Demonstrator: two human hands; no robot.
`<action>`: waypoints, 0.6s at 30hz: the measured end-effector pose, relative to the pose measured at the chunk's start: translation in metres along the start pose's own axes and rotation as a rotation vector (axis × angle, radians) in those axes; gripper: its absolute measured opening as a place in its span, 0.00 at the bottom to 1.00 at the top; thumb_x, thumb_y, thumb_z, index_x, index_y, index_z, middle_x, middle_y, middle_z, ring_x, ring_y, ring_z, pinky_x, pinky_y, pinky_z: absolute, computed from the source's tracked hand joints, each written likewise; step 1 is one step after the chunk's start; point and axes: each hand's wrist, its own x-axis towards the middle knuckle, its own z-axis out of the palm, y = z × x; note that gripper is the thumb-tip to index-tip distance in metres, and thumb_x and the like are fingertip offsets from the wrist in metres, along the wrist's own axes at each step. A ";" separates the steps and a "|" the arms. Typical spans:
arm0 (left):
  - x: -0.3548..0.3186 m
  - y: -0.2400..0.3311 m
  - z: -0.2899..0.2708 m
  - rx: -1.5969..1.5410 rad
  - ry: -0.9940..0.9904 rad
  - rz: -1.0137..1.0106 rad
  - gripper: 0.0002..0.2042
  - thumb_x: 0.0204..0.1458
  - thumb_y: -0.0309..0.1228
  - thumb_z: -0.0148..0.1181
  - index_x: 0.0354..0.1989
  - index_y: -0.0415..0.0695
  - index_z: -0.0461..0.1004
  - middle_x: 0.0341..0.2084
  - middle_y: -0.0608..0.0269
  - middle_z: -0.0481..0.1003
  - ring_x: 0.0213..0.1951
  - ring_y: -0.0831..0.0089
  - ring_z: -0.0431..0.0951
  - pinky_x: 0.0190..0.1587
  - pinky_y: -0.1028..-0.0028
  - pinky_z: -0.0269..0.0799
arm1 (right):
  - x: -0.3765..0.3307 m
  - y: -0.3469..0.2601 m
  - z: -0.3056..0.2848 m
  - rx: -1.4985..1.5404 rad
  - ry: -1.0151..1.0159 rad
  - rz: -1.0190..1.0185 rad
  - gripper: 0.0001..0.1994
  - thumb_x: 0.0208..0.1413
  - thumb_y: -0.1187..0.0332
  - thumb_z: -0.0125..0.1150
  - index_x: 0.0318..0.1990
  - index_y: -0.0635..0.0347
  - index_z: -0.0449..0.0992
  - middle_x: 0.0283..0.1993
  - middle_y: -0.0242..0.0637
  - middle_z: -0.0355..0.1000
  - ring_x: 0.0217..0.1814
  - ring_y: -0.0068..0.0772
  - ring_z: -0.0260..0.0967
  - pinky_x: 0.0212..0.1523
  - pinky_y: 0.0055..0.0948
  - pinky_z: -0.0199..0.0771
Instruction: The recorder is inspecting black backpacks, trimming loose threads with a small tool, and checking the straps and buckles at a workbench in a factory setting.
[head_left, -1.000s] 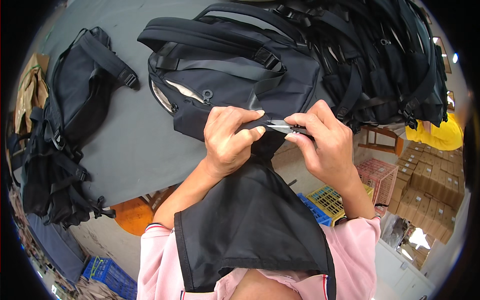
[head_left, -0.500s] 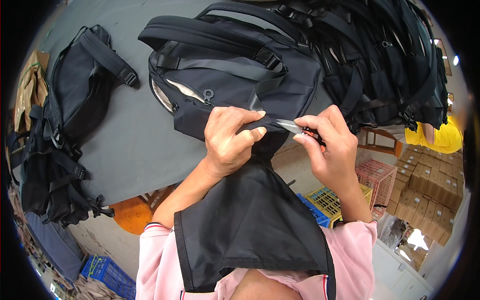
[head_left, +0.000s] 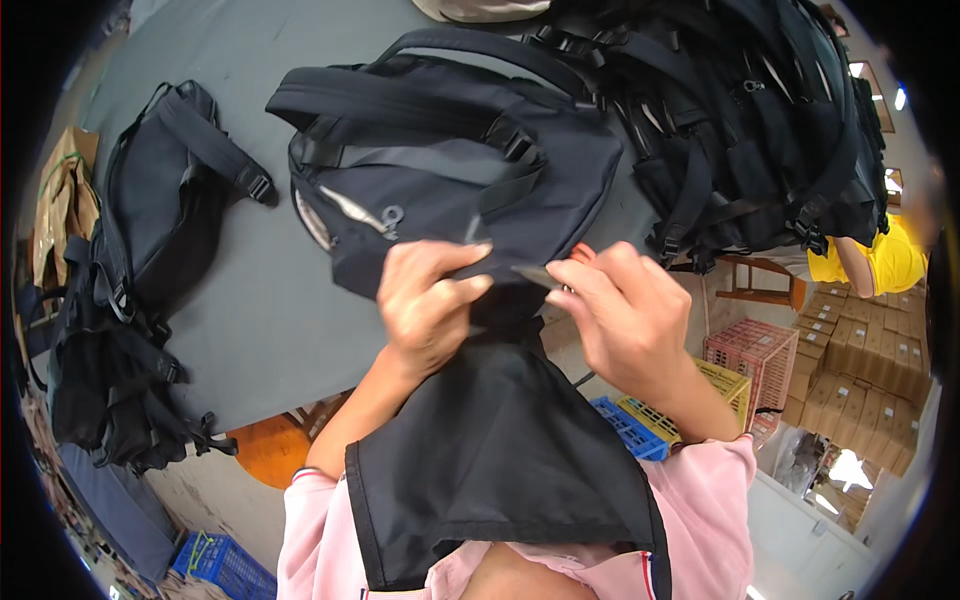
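Note:
A black backpack point(head_left: 450, 170) lies on the grey table point(head_left: 240, 300) in front of me, its zip pull showing near the lower left corner. My left hand point(head_left: 428, 305) pinches the bag's lower fabric edge. Just to its right, my right hand point(head_left: 625, 315) holds a small pair of metal snips point(head_left: 540, 274) with orange on the handle, the blades pointing left at the bag's edge. A black fabric panel point(head_left: 490, 450) hangs from the bag down over my chest.
Another black backpack point(head_left: 150, 230) lies at the left, with more black bags point(head_left: 100, 400) below it. A large pile of black bags point(head_left: 760, 130) fills the upper right. Coloured plastic crates point(head_left: 745, 365), stacked cartons point(head_left: 880, 380) and a person in yellow point(head_left: 880, 260) are at the right.
My right hand has shifted slightly right and down along the bag's edge with the snips. My left hand keeps its pinch on the fabric.

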 end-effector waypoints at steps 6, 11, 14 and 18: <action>-0.043 0.002 -0.096 0.226 -0.320 -0.240 0.08 0.35 0.13 0.56 0.24 0.39 0.70 0.32 0.56 0.78 0.34 0.60 0.78 0.39 0.65 0.70 | -0.037 0.037 0.056 0.767 0.125 0.789 0.11 0.46 0.77 0.65 0.38 0.60 0.72 0.26 0.24 0.61 0.28 0.16 0.58 0.32 0.16 0.60; 0.013 0.015 -0.120 -0.077 -0.650 -0.734 0.07 0.40 0.12 0.55 0.28 0.35 0.73 0.32 0.55 0.78 0.36 0.62 0.78 0.43 0.68 0.72 | -0.058 0.055 0.095 1.084 0.320 0.995 0.04 0.57 0.71 0.58 0.36 0.59 0.69 0.28 0.22 0.62 0.22 0.09 0.51 0.21 0.12 0.52; 0.064 -0.006 -0.069 0.027 -0.580 -0.381 0.08 0.43 0.13 0.55 0.31 0.35 0.75 0.30 0.55 0.76 0.35 0.63 0.77 0.40 0.71 0.72 | -0.038 0.061 0.114 1.224 0.455 1.099 0.11 0.56 0.68 0.61 0.40 0.61 0.66 0.33 0.28 0.66 0.19 0.10 0.54 0.18 0.12 0.54; 0.085 -0.057 0.034 0.238 -0.700 -0.108 0.12 0.44 0.30 0.64 0.37 0.38 0.75 0.32 0.57 0.71 0.39 0.58 0.70 0.43 0.65 0.68 | -0.034 0.065 0.143 1.067 0.412 1.181 0.26 0.42 0.62 0.74 0.43 0.63 0.64 0.39 0.37 0.68 0.32 0.26 0.70 0.33 0.23 0.72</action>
